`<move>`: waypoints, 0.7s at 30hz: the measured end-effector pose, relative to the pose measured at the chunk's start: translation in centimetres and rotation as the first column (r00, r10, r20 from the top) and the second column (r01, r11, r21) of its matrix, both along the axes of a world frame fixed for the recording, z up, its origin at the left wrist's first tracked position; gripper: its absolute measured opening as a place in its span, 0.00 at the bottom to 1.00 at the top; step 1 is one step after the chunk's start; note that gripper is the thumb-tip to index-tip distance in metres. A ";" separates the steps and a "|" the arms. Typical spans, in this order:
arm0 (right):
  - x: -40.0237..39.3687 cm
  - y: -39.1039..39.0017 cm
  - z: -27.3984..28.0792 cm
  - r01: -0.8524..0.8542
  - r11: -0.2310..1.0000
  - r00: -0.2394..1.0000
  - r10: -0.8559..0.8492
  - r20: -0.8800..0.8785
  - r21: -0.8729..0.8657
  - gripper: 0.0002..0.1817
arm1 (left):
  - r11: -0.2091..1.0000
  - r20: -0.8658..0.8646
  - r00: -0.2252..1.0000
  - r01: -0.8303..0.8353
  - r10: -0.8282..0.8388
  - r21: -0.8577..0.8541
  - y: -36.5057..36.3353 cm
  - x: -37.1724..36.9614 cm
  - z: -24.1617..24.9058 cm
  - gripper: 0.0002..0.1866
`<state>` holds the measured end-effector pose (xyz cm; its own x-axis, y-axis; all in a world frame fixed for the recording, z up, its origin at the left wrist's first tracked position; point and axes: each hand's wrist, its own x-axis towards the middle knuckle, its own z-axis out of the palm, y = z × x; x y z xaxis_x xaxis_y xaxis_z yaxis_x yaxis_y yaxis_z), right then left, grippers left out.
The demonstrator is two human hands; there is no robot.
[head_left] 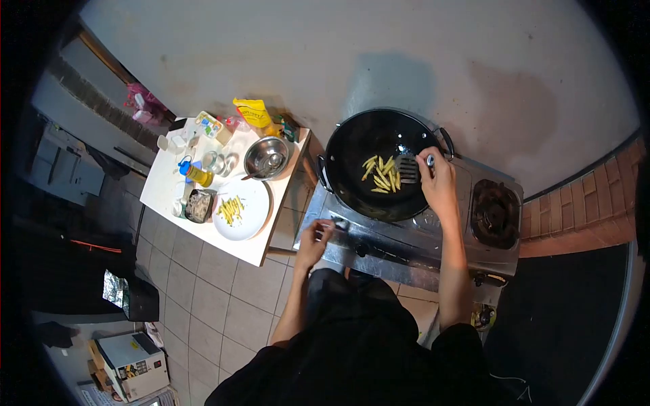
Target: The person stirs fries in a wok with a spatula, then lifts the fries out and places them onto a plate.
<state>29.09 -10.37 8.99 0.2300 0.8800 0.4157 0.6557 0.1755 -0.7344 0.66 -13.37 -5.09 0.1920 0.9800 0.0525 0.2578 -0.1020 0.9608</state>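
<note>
My right hand [439, 177] is closed around the handle of a slotted spatula [406, 169], whose dark head rests inside a large black wok [359, 145]. Beside the spatula head, a small pile of pale yellow potato strips [384, 174] lies on the wok's bottom. The wok sits on the left part of a metal gas stove [433, 240]. Near the stove's front left edge, my left hand [313, 243] has loosely bent fingers with a gap between thumb and fingertips, and I see nothing held in it. A stove knob [340, 224] is just beyond those fingertips.
On the left, a white table [223, 243] bears a white plate [254, 220] with more potato strips, a metal bowl [266, 158], a yellow bottle with blue cap [196, 174] and a yellow bag [252, 113]. A second burner [494, 213] is at right.
</note>
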 end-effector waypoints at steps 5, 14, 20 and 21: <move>-0.1 -2.0 -0.5 0.011 0.999 0.973 0.000 -0.233 0.046 0.04 | 0.968 0.052 0.994 0.104 -0.095 -0.228 -1.4 0.7 0.0 0.11; -0.2 0.9 -2.5 0.103 0.993 0.994 -0.101 -0.036 0.052 0.07 | 0.991 0.192 0.981 0.026 -0.001 -0.131 -3.5 1.0 0.8 0.09; -1.0 1.8 -1.5 -0.001 0.995 0.974 0.023 -0.226 0.098 0.06 | 0.988 0.138 0.981 -0.125 0.136 -0.087 -4.3 -1.1 2.5 0.10; -0.9 1.5 -0.9 -0.013 0.994 0.975 0.037 -0.218 0.109 0.06 | 0.984 0.072 0.988 -0.129 0.138 -0.120 -4.4 -1.5 2.5 0.12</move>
<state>28.24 -8.86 8.05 0.3048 0.8398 0.4492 0.4751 0.2747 -0.8359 -0.84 -17.81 -2.63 0.0588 0.9969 -0.0520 0.1834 0.0404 0.9822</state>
